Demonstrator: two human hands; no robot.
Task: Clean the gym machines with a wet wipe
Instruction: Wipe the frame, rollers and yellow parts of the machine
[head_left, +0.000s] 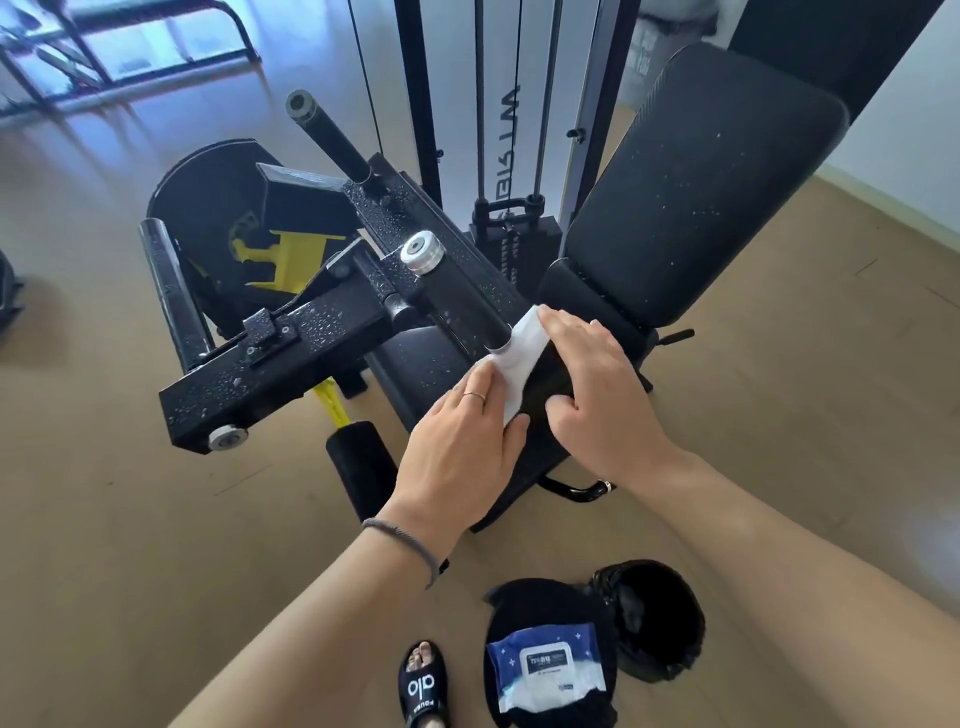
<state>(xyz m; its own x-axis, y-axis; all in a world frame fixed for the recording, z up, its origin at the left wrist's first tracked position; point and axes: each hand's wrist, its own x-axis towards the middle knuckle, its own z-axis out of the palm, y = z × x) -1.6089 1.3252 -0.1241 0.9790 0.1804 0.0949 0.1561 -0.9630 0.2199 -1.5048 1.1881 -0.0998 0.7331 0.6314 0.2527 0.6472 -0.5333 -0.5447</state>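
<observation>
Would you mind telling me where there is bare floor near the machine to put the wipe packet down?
Bare floor lies left of the foam roller, below the black frame arm, and right of the seat toward the wall. It is crowded by the sandal, where the wipe packet lies on dark cloth beside a black bag. Both hands hold the wipe.

"alo" on black slide sandal (423, 685); pack print unreadable.
</observation>
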